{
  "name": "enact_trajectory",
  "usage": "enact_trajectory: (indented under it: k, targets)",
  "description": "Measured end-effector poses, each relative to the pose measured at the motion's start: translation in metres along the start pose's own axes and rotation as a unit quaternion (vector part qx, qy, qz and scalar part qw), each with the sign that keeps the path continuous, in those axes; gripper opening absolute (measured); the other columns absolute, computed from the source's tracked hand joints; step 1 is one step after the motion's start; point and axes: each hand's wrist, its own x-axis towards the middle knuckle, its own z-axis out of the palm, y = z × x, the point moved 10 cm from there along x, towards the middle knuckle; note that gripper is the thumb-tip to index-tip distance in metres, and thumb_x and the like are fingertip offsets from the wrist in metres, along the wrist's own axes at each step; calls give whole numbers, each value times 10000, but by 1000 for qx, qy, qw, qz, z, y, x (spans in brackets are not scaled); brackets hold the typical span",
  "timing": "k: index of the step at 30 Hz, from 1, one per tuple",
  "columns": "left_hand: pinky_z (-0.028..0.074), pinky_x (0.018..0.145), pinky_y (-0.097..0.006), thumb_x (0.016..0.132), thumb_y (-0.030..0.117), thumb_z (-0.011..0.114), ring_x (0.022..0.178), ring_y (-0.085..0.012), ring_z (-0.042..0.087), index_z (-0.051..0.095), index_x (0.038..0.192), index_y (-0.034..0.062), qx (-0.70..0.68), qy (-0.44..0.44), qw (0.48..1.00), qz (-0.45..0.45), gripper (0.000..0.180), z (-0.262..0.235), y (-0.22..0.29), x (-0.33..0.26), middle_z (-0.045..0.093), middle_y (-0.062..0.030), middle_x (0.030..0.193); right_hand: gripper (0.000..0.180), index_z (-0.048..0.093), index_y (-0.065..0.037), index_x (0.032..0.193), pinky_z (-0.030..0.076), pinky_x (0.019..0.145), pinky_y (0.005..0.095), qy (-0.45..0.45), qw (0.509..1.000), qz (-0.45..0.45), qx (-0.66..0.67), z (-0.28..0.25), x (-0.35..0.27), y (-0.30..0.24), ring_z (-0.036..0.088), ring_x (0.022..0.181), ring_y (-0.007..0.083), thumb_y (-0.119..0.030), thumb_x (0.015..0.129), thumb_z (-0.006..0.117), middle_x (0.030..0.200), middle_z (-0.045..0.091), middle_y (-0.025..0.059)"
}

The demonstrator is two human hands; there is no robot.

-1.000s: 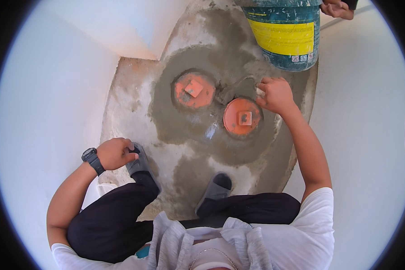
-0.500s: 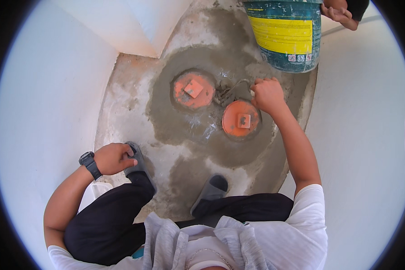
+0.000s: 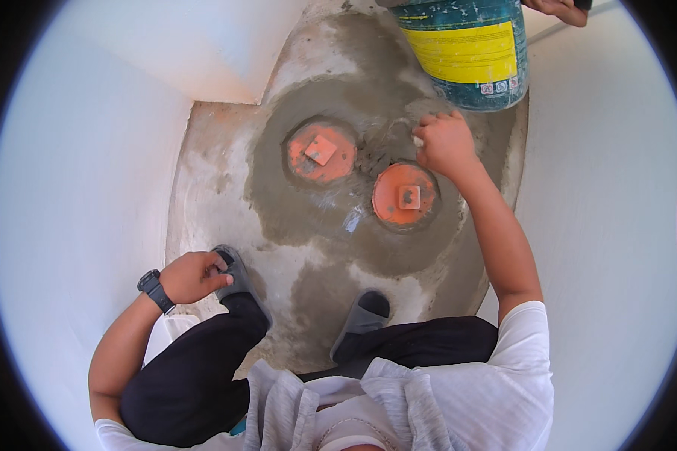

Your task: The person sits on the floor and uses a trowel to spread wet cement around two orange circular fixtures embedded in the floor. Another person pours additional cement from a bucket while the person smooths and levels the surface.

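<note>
My right hand [image 3: 447, 143] is closed around the handle of a trowel, whose pale handle end [image 3: 417, 140] shows beside my fingers. Its mortar-coloured blade hardly stands out from the wet grey mortar [image 3: 399, 255] under it. Two round orange caps with square knobs sit in that mortar: one cap [image 3: 301, 150] on the left, the other cap [image 3: 387, 199] just below my right hand. My left hand [image 3: 195, 278], with a dark watch [image 3: 156, 290] at the wrist, hangs loosely over my left slipper [image 3: 244, 282]. Its thumb stands apart from the loosely bent fingers, and nothing shows in it.
A green bucket with a yellow label [image 3: 466, 56] is tilted above the floor at the top right. Another person's hand [image 3: 560, 9] is beside it. White walls [image 3: 90, 188] close in on both sides, and a white corner [image 3: 226, 60] juts out at the upper left.
My right hand has moved slightly up and left with the trowel. The bucket has shifted a little up and left and tilts more; the other person's hand has risen. My left hand stays by the slipper.
</note>
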Motion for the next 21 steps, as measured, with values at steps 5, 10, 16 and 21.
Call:
enact_trajectory:
  k: [5, 10, 16, 21]
  targets:
    - [549, 752, -379, 910, 378, 743, 806, -283, 701, 706, 1062, -30, -5, -6, 1000, -13, 437, 1, 2, -2, 725, -197, 913, 251, 769, -104, 876, 530, 772, 464, 25, 990, 126, 52, 12, -11, 45, 699, 854, 316, -301, 726, 731, 899, 697, 95]
    - [548, 733, -372, 917, 364, 739, 781, -271, 699, 708, 1065, -25, -6, -3, 1000, -6, 418, 5, 6, -2, 729, -177, 884, 345, 771, -82, 904, 570, 769, 489, 22, 966, 199, 163, 50, -35, 52, 713, 863, 359, -392, 762, 717, 914, 722, 154]
    - [544, 725, -369, 918, 361, 739, 773, -264, 697, 703, 1076, -26, 7, 0, 1000, -2, 419, 8, 7, -4, 722, -172, 860, 375, 772, -75, 933, 572, 777, 473, -54, 960, 194, 194, 74, -52, 39, 707, 856, 368, -406, 772, 702, 892, 717, 164]
    - [544, 723, -375, 913, 362, 743, 773, -272, 700, 705, 1067, -26, -2, 9, 1000, -6, 419, 10, 4, -7, 721, -173, 849, 377, 766, -61, 931, 567, 788, 478, -3, 945, 214, 247, 66, -64, 45, 708, 868, 373, -405, 794, 693, 898, 727, 180]
